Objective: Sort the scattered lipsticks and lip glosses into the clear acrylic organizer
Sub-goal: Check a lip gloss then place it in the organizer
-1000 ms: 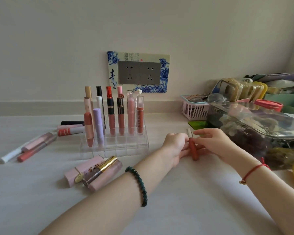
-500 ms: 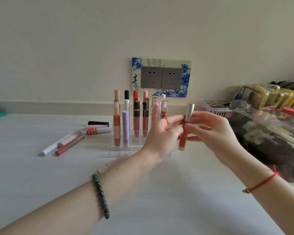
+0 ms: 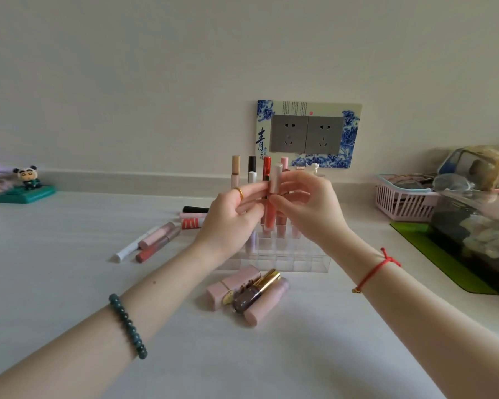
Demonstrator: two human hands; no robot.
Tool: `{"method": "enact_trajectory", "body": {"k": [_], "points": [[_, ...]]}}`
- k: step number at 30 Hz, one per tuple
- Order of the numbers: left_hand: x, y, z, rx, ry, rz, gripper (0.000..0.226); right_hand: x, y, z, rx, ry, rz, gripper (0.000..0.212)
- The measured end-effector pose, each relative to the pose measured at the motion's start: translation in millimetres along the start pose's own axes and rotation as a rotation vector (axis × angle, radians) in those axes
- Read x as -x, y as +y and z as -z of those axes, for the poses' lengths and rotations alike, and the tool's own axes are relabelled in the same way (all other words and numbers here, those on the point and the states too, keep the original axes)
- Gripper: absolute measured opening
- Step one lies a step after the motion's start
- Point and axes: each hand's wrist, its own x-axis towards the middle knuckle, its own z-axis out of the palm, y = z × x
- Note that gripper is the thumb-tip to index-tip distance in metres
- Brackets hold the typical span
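Several loose lip tubes (image 3: 147,243) lie on the table (image 3: 69,283) at left. Right of them, the left hand (image 3: 228,220) and right hand (image 3: 308,211) both pinch one upright lip gloss (image 3: 276,181) in curled fingers, held above the clear organizer (image 3: 297,260) with its standing tubes.

Coral gloss tube (image 3: 269,216), pale pink cap (image 3: 276,179) — blue-and-white floral socket plate (image 3: 349,139).

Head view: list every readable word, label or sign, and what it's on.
"青": large dark brush character, left side of the blue-and-white socket surround.
Smaller characters beside it: too blurred to read.
Fine print along the surround's top edge: too small to read.
Lip gloss held in both hands: no legible print.
Gold emblem on the pink lipstick case: unreadable.
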Motion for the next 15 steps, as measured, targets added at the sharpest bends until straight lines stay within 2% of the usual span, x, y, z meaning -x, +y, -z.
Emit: {"method": "enact_trajectory", "body": {"k": [15], "points": [[13.0,-26.9,-3.0,-0.066,-0.060,0.062,0.042,0.4,29.8,-16.1,0.127,-0.038,-0.002,0.025]]}}
